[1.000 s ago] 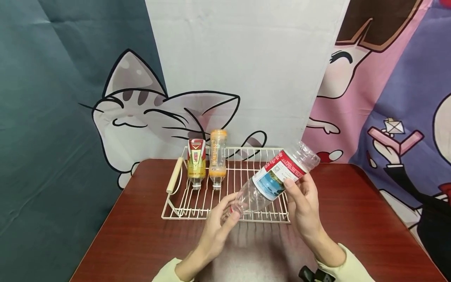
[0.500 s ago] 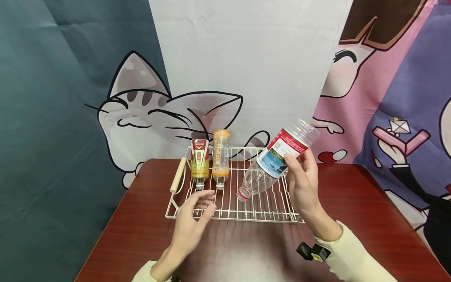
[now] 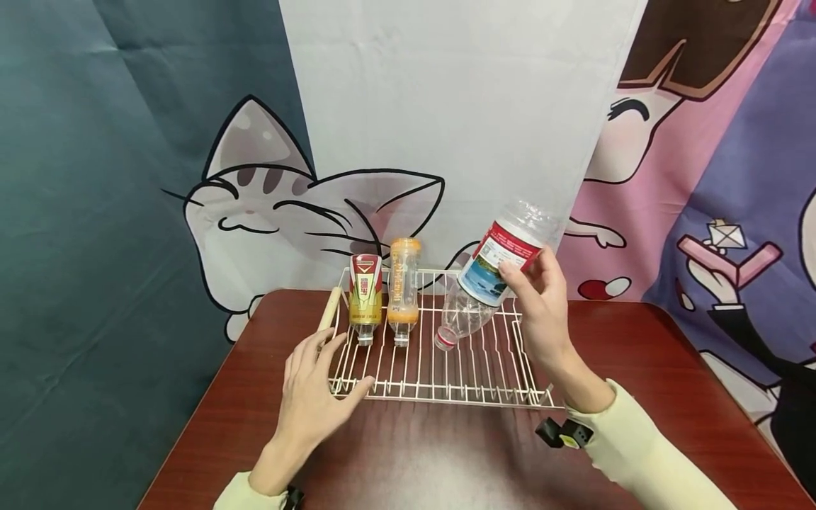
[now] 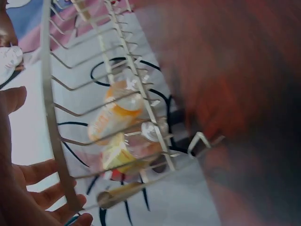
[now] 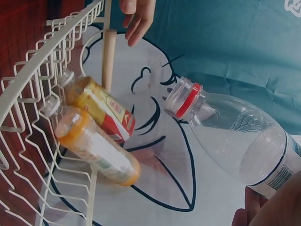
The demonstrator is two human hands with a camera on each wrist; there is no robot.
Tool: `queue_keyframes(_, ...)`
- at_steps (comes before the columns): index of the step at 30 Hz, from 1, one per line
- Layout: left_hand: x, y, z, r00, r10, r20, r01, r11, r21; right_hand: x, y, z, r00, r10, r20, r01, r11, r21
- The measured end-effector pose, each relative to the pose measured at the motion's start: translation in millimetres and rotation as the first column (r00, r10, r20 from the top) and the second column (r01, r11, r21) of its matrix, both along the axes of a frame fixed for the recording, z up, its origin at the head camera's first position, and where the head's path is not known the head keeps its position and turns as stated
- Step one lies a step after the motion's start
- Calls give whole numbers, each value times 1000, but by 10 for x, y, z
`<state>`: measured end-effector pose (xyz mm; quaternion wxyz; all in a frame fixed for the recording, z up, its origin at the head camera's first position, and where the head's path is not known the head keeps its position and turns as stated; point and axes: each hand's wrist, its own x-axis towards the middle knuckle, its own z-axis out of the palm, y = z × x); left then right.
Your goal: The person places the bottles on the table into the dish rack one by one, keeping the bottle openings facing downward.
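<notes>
My right hand (image 3: 545, 312) grips a large clear plastic bottle (image 3: 468, 312) by its red, white and blue label. The bottle is tilted with its capless, red-ringed mouth down to the left, over a white wire rack (image 3: 440, 386). My left hand (image 3: 312, 389) is at the front left corner of the rack, its fingers spread and nothing held. In the left wrist view, its fingertips overlap the rack's rail. Two smaller bottles stand neck down in the rack's left part: a red and gold one (image 3: 366, 294) and a clear one with orange bands (image 3: 404, 294).
The rack stands on a dark red table (image 3: 612, 354) and has a pale wooden handle (image 3: 330, 308) on its left side. Behind the table hangs a cloth backdrop (image 3: 459, 106) with a cartoon cat. A black device (image 3: 564, 433) is strapped to the right wrist.
My left hand let go of the bottle's neck and moved left to the rack's corner. The right hand kept the bottle, whose mouth turned further downward over the rack.
</notes>
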<state>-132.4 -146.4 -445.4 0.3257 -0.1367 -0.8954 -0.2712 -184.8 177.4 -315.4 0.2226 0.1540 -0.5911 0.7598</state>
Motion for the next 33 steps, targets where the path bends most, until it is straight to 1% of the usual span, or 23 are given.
queue_keyframes(3,-5,-29,-50,999,25,42,-25,1000,-7,-18,-16,20,1000,6,2,-6,1000,12)
queue_keyframes(6,-6,-52,-80,993,49,103,-47,999,-17,-64,-34,39,1000,4,1,-5,999,34)
queue_keyframes(11,5,-71,-107,970,81,228,-79,997,-17,-181,-76,42,1000,2,11,-3,998,66)
queue_keyframes(14,7,-75,-112,960,90,264,-88,996,-20,-248,-118,49,1000,6,14,-7,997,77)
queue_keyframes(24,5,-84,-108,956,100,277,-86,994,-60,-499,-233,107,998,-35,43,26,982,187)
queue_keyframes(28,-11,-94,-112,959,92,269,-76,995,-70,-610,-291,128,997,-62,50,50,975,216)
queue_keyframes(33,-29,-109,-112,966,84,244,-67,995,-80,-747,-368,134,995,-81,58,66,971,229)
